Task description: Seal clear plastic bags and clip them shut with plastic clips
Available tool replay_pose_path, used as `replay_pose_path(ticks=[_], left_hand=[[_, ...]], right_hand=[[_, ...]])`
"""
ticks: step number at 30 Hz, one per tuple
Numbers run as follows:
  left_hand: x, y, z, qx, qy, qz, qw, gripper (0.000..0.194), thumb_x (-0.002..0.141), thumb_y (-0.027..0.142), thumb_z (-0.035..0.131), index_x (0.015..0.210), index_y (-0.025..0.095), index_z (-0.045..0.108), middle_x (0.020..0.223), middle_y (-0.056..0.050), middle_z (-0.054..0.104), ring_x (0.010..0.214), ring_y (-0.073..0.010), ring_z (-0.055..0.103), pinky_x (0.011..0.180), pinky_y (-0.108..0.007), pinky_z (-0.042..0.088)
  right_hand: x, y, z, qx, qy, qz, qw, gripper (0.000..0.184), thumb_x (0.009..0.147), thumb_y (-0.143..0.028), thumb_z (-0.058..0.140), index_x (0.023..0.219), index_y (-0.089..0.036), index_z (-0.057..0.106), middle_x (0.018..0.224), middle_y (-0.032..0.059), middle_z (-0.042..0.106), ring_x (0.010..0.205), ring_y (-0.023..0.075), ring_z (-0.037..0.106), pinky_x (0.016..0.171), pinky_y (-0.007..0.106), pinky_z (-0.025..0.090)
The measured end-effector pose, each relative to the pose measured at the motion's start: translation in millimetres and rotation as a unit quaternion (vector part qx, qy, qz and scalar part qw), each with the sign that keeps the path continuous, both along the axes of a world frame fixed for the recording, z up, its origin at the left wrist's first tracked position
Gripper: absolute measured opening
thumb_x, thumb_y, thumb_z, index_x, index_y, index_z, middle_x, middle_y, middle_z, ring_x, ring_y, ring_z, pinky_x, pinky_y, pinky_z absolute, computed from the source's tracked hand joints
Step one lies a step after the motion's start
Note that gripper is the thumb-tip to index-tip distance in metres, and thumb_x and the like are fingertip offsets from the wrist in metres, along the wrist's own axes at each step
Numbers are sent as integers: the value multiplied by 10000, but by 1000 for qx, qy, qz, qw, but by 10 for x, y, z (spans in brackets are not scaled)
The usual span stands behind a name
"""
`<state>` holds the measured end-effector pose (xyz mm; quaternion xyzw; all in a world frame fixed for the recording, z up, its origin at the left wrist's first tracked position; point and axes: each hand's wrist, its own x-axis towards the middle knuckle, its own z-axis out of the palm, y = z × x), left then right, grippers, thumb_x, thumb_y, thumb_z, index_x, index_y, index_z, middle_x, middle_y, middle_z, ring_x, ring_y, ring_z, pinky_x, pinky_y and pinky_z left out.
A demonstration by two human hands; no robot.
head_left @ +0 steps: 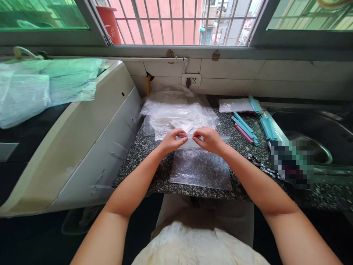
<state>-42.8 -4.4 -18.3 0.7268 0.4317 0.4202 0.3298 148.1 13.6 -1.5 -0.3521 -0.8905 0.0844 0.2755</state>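
Observation:
A clear, flat plastic bag point(201, 169) lies near the front edge of the speckled counter, a whitish band along its top. At that top edge my left hand point(174, 140) pinches the plastic between thumb and fingers. Close beside it, my right hand point(207, 140) pinches the same edge, thumb and fingertips together. The fingertips almost meet, so what exactly lies between them is partly hidden. Just beyond both hands spreads a loose pile of clear plastic bags point(173, 108).
Teal strips point(244, 123) and a pink strip point(244, 133) lie on the counter point(162, 176) to the right, near a flat plastic packet point(237, 105). A sink point(292, 117) is far right. On the left stands a pale appliance point(102, 136). A socket point(191, 80) is on the tiled wall.

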Motion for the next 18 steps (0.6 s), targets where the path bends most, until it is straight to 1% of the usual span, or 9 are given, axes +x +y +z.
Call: replay_pose_path(ticks=[4, 12, 18], left_hand=[[14, 1, -5, 4, -10, 14, 1000, 144, 705, 304, 586, 677, 164, 579, 667, -12, 614, 674, -137, 581, 659, -251, 448], [25, 3, -3, 18, 15, 24, 999, 149, 706, 303, 575, 658, 162, 586, 649, -11, 610, 660, -135, 575, 639, -246, 447], [29, 3, 4, 17, 22, 24, 999, 130, 708, 285, 580, 654, 167, 592, 656, -6, 625, 660, -131, 578, 672, -250, 467]], right_hand=[[-8, -8, 1, -4, -5, 0, 1000, 129, 788, -225, 550, 718, -170, 643, 687, 43, 657, 669, 151, 544, 646, 257, 368], [-16, -15, 8, -6, -13, -5, 1000, 140, 792, -228, 545, 712, -167, 642, 691, 45, 657, 672, 149, 541, 644, 257, 364], [-17, -14, 10, -7, -14, -3, 1000, 144, 794, -229, 542, 711, -169, 642, 690, 46, 656, 670, 149, 537, 644, 258, 361]])
